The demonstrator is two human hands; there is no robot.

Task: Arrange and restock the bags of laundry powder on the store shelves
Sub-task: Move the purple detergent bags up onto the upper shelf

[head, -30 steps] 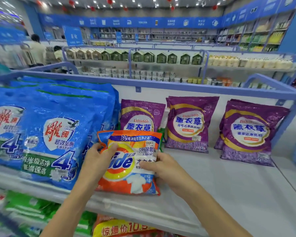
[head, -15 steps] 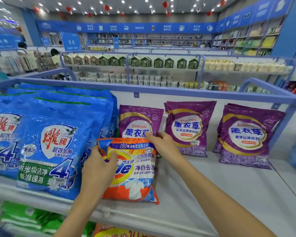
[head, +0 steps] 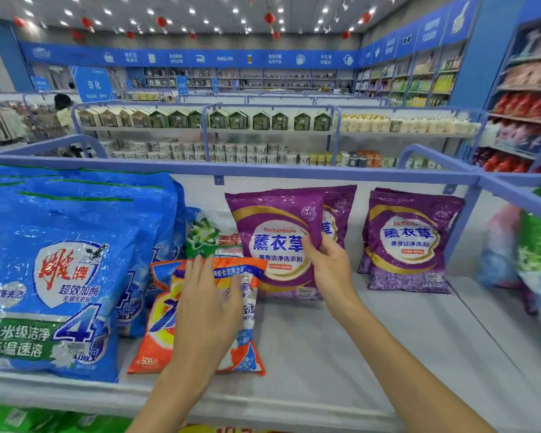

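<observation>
Near the shelf (head: 356, 354) edge the left hand (head: 205, 310) presses flat, fingers straight, on the orange detergent bag (head: 150, 348) beside the big blue bags (head: 60, 276), while the right hand (head: 328, 270) grips the right edge of a purple lavender powder bag (head: 275, 232) (upright, just behind), another purple pack (head: 406, 242) standing farther right.

The purple bag (head: 275, 220) reads "Eichimoo", the blue bag (head: 66, 276) "4", the orange bag (head: 150, 348) "508".

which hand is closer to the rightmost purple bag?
Right. The right hand grips the front purple bag, just left of the rightmost purple bag; the left hand rests on the orange bag, farther left.
</observation>
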